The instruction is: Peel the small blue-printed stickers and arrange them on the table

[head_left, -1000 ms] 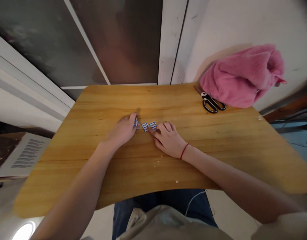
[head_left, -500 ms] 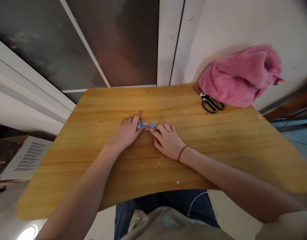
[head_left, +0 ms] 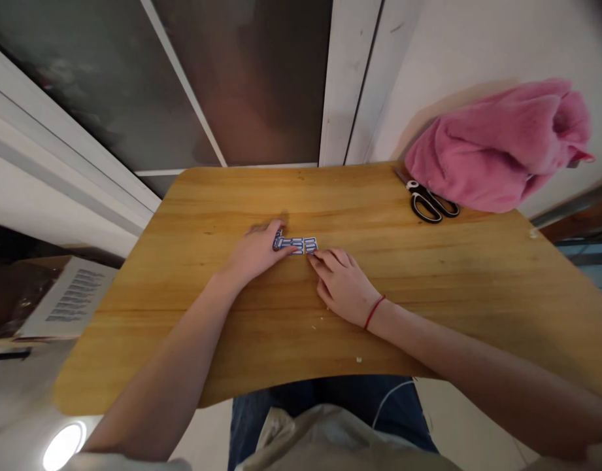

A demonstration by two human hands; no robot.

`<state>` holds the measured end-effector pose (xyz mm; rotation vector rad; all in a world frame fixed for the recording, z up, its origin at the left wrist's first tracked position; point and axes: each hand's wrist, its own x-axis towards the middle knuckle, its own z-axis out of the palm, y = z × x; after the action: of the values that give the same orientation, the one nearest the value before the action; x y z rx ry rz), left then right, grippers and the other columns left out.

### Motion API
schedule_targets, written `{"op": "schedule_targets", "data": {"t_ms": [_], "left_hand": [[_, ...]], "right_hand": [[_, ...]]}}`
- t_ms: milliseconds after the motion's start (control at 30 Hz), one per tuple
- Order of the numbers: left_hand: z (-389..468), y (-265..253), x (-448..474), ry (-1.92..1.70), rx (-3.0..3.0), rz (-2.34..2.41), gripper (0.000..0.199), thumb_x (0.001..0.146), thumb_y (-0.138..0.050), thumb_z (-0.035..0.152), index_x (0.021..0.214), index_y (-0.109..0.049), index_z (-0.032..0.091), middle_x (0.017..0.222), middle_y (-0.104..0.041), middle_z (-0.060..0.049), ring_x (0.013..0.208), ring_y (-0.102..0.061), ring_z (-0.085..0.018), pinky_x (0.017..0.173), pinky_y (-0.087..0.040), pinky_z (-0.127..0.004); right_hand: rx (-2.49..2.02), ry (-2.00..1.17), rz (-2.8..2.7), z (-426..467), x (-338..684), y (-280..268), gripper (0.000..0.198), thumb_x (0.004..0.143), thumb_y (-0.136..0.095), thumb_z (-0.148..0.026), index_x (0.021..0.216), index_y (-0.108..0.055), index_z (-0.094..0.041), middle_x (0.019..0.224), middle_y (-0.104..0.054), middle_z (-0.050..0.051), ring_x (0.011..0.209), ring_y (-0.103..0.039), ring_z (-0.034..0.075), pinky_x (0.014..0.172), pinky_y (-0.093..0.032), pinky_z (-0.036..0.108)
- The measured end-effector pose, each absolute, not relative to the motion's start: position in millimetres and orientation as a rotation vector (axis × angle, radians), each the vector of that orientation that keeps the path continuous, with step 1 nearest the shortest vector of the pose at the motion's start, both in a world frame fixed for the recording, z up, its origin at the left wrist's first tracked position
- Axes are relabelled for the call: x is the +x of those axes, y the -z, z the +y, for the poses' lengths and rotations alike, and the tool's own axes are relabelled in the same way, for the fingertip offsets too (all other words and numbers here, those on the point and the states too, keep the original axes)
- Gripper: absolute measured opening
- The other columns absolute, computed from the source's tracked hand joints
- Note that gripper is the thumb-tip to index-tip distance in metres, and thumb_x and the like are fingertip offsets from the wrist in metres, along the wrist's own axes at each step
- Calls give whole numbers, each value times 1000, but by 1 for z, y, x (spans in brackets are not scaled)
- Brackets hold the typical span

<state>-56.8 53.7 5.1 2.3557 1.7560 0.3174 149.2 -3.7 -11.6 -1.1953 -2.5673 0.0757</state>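
Observation:
Small flat blue-and-white pieces, marked with blue-outlined bars, lie in a short row on the wooden table (head_left: 261, 314). My left hand (head_left: 256, 255) is around the left-hand pieces (head_left: 297, 243), its thumb laid along their near side and its forefinger at their far left edge. Part of these pieces is hidden under that hand. One separate piece (head_left: 311, 243) lies just to the right, across a narrow gap. My right hand (head_left: 346, 284), with a red cord at the wrist, rests on the table, forefinger stretched out to touch this piece's near edge.
Black-handled scissors (head_left: 431, 204) lie near the back right, beside a pink plush bundle (head_left: 497, 154) against the wall. White crumbs (head_left: 359, 360) dot the table near its front edge. An open cardboard box (head_left: 68, 297) stands at the left, below the tabletop.
The right-hand piece now lies straighter, with a clearer gap between it and the others. My right forefinger has shifted to its near edge. The whole view has shifted slightly.

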Motion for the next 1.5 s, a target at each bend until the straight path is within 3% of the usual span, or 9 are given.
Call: {"op": "schedule_targets", "data": {"t_ms": [333,1500], "left_hand": [[56,-4,-63,-338,2339,1772,51,81,-50,54,118,-50,19,103,-65,-11,95,-59,-26,80,-43,-35],[63,-3,-70,-331,2403,1774,49,81,-51,54,118,-50,22,108,-64,-9,95,-60,-26,77,-43,-33]], "right_hand": [[-1166,-75,-2585,1,153,14,46,85,-41,-20,129,-49,-9,122,-51,15,111,-37,29,97,-37,44],[-1223,-28,-2609,5,146,17,51,85,-40,-22,136,-43,-13,127,-44,14,109,-37,28,98,-34,43]]}}
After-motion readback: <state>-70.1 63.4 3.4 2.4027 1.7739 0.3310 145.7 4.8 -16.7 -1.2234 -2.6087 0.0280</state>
